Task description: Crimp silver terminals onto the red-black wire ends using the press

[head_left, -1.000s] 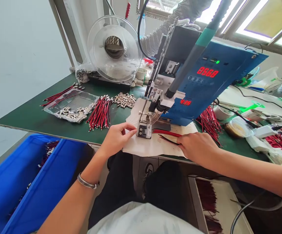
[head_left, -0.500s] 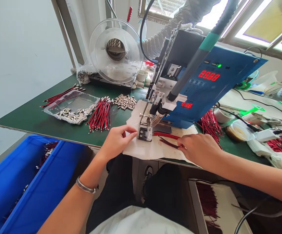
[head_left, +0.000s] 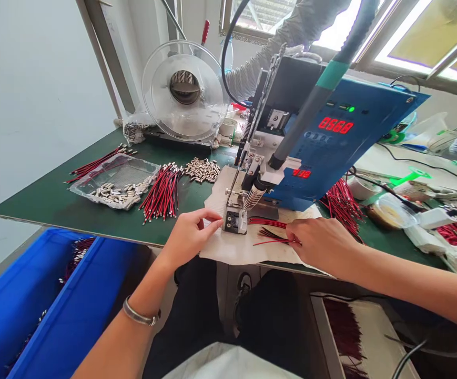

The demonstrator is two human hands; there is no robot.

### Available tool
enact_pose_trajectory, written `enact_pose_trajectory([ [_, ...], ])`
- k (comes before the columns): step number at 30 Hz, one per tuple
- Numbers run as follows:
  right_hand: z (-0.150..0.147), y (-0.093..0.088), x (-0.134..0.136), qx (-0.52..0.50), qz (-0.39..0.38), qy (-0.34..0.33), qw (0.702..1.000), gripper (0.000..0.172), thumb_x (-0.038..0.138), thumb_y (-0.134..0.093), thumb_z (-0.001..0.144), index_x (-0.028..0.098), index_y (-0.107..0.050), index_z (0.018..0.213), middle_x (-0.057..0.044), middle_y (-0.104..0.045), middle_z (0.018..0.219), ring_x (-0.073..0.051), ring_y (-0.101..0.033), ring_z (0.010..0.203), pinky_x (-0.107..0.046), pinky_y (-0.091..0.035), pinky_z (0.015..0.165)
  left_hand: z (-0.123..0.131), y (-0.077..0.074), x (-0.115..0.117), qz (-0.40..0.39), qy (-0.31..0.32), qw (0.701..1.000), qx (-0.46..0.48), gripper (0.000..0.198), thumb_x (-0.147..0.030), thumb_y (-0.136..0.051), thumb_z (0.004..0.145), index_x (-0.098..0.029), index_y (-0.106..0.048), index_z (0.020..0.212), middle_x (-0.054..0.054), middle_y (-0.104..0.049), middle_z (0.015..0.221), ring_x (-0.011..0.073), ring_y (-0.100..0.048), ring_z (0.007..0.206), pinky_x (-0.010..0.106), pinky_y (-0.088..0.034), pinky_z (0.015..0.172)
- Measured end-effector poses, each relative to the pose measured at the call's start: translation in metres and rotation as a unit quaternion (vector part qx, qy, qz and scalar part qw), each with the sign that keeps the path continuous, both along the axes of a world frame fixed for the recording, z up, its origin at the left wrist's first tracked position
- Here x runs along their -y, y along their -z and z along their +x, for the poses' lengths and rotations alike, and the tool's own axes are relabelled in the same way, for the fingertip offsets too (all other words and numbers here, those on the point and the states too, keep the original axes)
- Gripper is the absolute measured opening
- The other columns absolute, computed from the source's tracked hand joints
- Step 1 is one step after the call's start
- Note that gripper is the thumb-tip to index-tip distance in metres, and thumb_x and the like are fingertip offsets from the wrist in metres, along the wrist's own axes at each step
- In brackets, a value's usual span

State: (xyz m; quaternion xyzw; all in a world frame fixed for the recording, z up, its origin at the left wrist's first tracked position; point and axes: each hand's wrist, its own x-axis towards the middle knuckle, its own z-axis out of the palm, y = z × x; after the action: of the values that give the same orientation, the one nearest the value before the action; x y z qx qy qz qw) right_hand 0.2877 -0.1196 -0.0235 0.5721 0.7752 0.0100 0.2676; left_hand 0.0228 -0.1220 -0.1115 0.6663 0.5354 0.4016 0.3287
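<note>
- Fingertips (head_left: 293,235) of the right hand (head_left: 323,243) are pinching shut on thin red-and-black wires (head_left: 270,239), which are lying on the white pad (head_left: 232,251) at centre frame.
- Thumb and forefinger of the left hand (head_left: 191,234) are pressing together against the metal fixture (head_left: 235,221). Anything between them is too small to tell.
- Both forearms are reaching up from the lower edge.
- Behind the fixture, the blue machine (head_left: 342,142) is showing red digits.

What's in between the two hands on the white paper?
Head view: a small metal block sits by the left hand, then red and black wires reach the right hand, which pinches them, all on white paper.
</note>
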Motion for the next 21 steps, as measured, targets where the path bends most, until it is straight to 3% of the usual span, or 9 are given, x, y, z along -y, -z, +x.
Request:
enact_pose_trajectory([
  [9, 0.010, -0.001, -0.010, -0.039, 0.023, 0.031, 0.999, 0.027, 0.024, -0.053, 0.095, 0.027, -0.079, 0.093, -0.009, -0.082, 0.102, -0.034, -0.076, 0.096, -0.036, -0.043, 0.069, -0.001, 0.000, 0.000, -0.016, 0.003, 1.000, -0.002, 0.022, -0.038, -0.068, 0.091, -0.021, -0.081, 0.089, 0.000, -0.075, 0.077, 0.0120, -0.048, 0.058, 0.028, -0.037, 0.059],
  [14, 0.015, -0.002, -0.009, -0.071, 0.029, 0.035, 0.996, 0.029, 0.024, -0.053, 0.095, 0.031, -0.081, 0.097, -0.003, -0.079, 0.122, -0.030, -0.075, 0.099, -0.036, -0.046, 0.073, -0.001, 0.000, 0.001, -0.018, -0.001, 1.000, 0.004, 0.022, -0.038, -0.068, 0.091, -0.020, -0.081, 0.090, 0.000, -0.076, 0.079, 0.0117, -0.047, 0.057, 0.028, -0.036, 0.057],
  [17, 0.013, -0.004, 0.001, -0.097, 0.016, 0.029, 0.995, 0.027, 0.026, -0.056, 0.095, 0.032, -0.082, 0.094, -0.003, -0.082, 0.105, -0.028, -0.075, 0.092, -0.035, -0.045, 0.074, -0.001, -0.001, 0.000, -0.020, 0.001, 1.000, 0.000, 0.021, -0.037, -0.068, 0.091, -0.020, -0.081, 0.090, 0.000, -0.076, 0.078, 0.0115, -0.046, 0.057, 0.028, -0.036, 0.057],
  [21, 0.000, -0.006, 0.026, -0.194, -0.058, -0.053, 0.978, 0.022, 0.030, -0.060, 0.094, 0.030, -0.080, 0.086, -0.002, -0.081, 0.082, -0.025, -0.072, 0.078, -0.034, -0.041, 0.068, 0.000, -0.002, 0.000, -0.028, -0.004, 1.000, -0.003, 0.020, -0.036, -0.069, 0.089, -0.020, -0.081, 0.090, 0.000, -0.076, 0.079, 0.0109, -0.045, 0.057, 0.027, -0.034, 0.057],
])
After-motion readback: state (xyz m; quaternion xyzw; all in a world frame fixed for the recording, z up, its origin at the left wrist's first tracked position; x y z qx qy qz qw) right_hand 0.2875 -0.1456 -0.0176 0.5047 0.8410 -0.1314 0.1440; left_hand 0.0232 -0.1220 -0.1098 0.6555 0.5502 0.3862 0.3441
